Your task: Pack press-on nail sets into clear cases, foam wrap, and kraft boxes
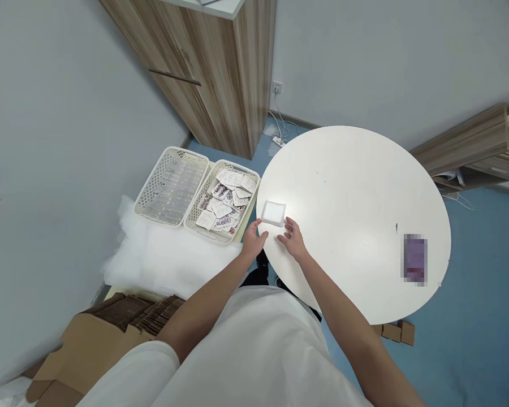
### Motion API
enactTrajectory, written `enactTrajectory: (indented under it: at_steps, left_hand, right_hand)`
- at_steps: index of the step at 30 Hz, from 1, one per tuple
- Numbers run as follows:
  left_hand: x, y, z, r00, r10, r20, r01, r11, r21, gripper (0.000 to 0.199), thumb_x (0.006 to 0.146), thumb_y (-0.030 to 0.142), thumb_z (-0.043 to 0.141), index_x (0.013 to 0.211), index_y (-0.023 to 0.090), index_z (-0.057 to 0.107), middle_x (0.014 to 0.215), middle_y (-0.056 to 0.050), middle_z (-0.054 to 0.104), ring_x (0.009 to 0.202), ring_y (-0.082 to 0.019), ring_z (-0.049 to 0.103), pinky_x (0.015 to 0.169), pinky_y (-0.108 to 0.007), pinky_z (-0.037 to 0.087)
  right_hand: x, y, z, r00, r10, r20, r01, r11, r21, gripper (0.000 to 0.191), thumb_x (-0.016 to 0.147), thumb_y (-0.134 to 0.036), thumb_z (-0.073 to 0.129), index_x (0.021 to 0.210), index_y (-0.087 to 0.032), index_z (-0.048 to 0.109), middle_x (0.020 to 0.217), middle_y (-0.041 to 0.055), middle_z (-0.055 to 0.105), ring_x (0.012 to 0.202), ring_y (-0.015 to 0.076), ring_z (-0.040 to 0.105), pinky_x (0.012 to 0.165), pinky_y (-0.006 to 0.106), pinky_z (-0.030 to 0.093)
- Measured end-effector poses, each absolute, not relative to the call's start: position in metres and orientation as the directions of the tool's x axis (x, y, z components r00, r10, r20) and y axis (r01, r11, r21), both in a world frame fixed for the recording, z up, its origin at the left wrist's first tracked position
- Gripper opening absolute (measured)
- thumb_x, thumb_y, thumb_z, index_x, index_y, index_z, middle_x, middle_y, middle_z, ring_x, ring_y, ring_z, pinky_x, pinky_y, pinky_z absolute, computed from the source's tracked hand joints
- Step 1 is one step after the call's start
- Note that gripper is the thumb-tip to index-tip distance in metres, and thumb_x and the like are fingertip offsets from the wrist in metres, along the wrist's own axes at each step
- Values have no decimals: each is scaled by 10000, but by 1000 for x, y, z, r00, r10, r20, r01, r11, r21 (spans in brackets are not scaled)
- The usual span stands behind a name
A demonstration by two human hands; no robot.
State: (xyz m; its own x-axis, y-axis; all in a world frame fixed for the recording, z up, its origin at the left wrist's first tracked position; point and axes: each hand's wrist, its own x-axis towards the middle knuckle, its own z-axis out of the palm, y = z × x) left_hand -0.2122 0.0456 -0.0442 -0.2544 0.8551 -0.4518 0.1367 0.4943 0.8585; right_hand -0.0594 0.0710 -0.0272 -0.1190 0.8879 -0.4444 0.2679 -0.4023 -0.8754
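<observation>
A small white, squarish packet with a translucent edge [274,213] lies near the left edge of the round white table [348,181]. My left hand [253,238] is at the packet's lower left corner, thumb and fingers apart. On the other side, my right hand [293,238] is by the lower right corner with its fingers spread. Neither hand is closed around the packet; whether the fingertips touch it is too small to tell.
Left of the table stand a basket of printed cards [223,206] and a basket of clear plastic cases [172,186]. White wrapping [173,257] and folded cardboard [85,350] lie nearer. A blurred purple object [415,259] rests at the table's right.
</observation>
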Motion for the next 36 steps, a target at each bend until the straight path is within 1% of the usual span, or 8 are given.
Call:
enactTrajectory:
  at_steps: [8,13,20,22,25,28,32,36]
  left_hand:
    - [-198,6,-45,-272,868,-416,102,456,884,427,727,186,556,1148,191,483,1285,-102,464,1212,-195,402,987,-340,344]
    - [-187,-18,-4,-275,911,-307,111,347,931,335,739,205,538,1073,195,533,1205,-92,539,1154,-198,469,945,-343,390]
    - [-176,-77,65,-347,929,-124,373,259,891,269,737,295,517,988,242,599,1063,-51,627,1002,-226,568,675,-297,493]
    - [-173,-95,80,-362,929,-73,445,240,863,273,742,311,510,992,257,605,1067,-39,626,982,-226,576,668,-294,489]
    - [-176,-124,95,-372,928,-21,536,233,811,285,742,311,515,1011,269,604,1065,-31,626,916,-211,599,769,-311,469]
    - [-189,-160,98,-382,924,7,641,260,723,313,711,291,559,1020,263,599,1083,-40,613,1002,-224,558,891,-327,406]
    - [-212,-217,93,-513,858,-31,687,432,584,323,696,305,583,1012,238,594,1130,-75,578,1079,-266,507,931,-378,359]
    - [-236,-268,89,-641,747,-177,648,650,397,375,754,380,502,1092,222,539,1165,-82,552,1077,-267,503,890,-390,383]
  right_hand:
    - [-15,19,-27,-133,853,-504,234,-467,-853,597,652,-275,599,1210,-264,388,1258,97,437,1018,195,523,829,378,458]
    - [6,2,-5,-321,823,-469,240,-408,-881,482,653,-293,601,1117,-242,480,1100,84,542,813,163,595,773,372,486]
    - [26,-6,28,-597,736,-320,279,-184,-943,335,664,-307,592,994,-254,577,986,67,600,745,168,608,729,362,489]
    - [30,-7,30,-644,708,-289,280,-133,-951,328,670,-319,587,993,-257,580,980,64,604,759,172,608,743,362,485]
    - [20,-6,30,-723,637,-267,296,-63,-953,326,678,-332,583,993,-250,580,977,63,607,738,172,602,733,370,485]
    - [-9,-8,33,-792,557,-250,310,15,-951,320,680,-337,582,981,-230,586,971,66,614,737,178,592,727,380,484]
    - [-55,-27,41,-866,448,-224,293,89,-952,344,702,-344,566,1017,-207,571,985,73,613,815,186,582,754,373,478]
    - [-90,-54,47,-924,265,-277,336,212,-918,367,740,-345,532,1072,-189,543,1035,84,591,846,171,579,741,334,477]
